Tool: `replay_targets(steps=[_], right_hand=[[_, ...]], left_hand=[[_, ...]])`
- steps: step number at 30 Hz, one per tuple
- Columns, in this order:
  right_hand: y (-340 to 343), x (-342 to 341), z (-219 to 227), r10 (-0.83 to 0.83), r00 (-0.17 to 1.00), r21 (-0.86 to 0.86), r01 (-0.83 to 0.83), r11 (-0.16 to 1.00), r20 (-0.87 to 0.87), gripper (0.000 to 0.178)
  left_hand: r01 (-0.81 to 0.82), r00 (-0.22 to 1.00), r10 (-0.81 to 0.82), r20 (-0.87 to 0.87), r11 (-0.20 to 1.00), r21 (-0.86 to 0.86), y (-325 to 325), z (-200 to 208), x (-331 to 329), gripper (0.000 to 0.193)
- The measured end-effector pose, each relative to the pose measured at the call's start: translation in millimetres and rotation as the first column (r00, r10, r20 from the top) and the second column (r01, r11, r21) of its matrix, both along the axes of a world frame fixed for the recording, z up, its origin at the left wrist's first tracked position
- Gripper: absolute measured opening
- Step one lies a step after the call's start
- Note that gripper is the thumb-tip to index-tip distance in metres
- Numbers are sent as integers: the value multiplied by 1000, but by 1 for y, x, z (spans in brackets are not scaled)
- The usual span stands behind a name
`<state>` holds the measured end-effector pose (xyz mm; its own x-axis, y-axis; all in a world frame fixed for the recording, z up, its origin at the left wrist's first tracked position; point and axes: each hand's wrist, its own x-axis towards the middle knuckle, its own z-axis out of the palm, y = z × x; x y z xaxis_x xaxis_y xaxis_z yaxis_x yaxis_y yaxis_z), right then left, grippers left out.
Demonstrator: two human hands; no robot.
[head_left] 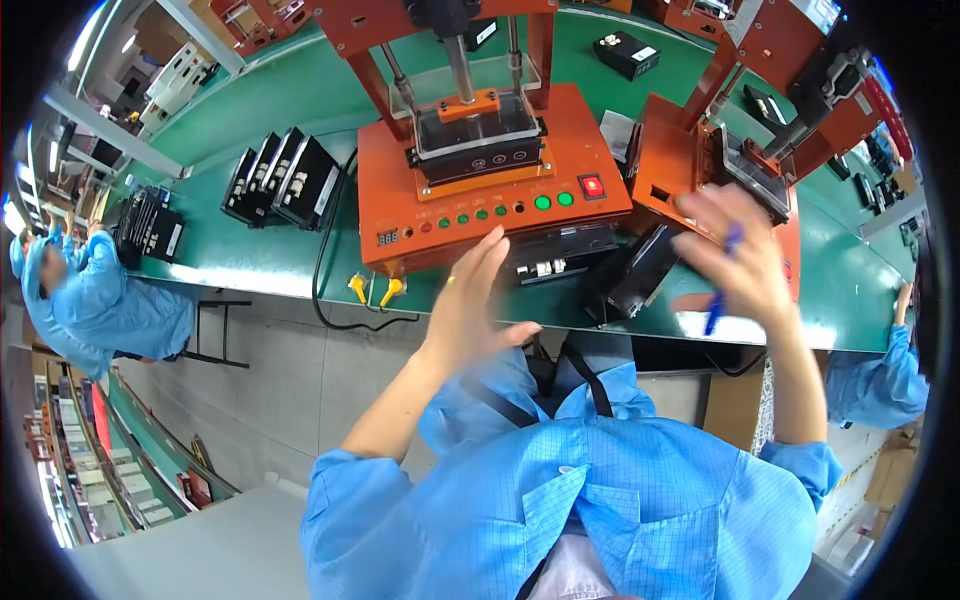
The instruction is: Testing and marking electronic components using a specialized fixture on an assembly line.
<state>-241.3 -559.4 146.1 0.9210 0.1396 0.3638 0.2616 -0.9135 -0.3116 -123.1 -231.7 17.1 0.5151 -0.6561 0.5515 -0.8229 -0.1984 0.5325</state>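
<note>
Far left, a person in blue workwear (110,300) is beside the green bench (230,255); a cluster of flat black boxes (150,230) sits on it, then a leaning row of black boxes with white connectors (305,185), a black cable (318,270) and two yellow plugs (392,290) by the edge. My left hand (465,315), blurred, is spread wide with nothing in it, fingertips before the orange metal press (390,170); contact, can't tell. At the press's front lies a black box with white connectors (590,245); right of it, another black box (640,275), slanted. My right hand (755,275), also blurred, has fingers spread and holds a slim blue pen (716,312), in front of a second orange press (655,145).
</note>
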Motion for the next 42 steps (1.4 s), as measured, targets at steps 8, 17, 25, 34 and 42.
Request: replay_targets(steps=[8,17,25,34,42], right_hand=[[77,-19,-98,-24,931,-111,69,991,364,58],[129,-23,-43,-194,955,925,-145,352,224,38],[117,-11,-46,-259,962,939,166,301,-87,46],[125,-4,-55,-323,947,809,195,554,-7,40],[129,0,-64,-382,920,708,210,675,92,35]], left_hand=[[-109,990,110,87,994,-21,-56,-7,-14,109],[-189,973,199,118,978,-89,-65,-9,-18,107],[-120,988,133,82,983,-141,-66,-9,-19,107],[-143,983,157,94,979,-146,-69,-13,-15,107],[-125,985,142,102,979,-159,-69,-12,-16,107]])
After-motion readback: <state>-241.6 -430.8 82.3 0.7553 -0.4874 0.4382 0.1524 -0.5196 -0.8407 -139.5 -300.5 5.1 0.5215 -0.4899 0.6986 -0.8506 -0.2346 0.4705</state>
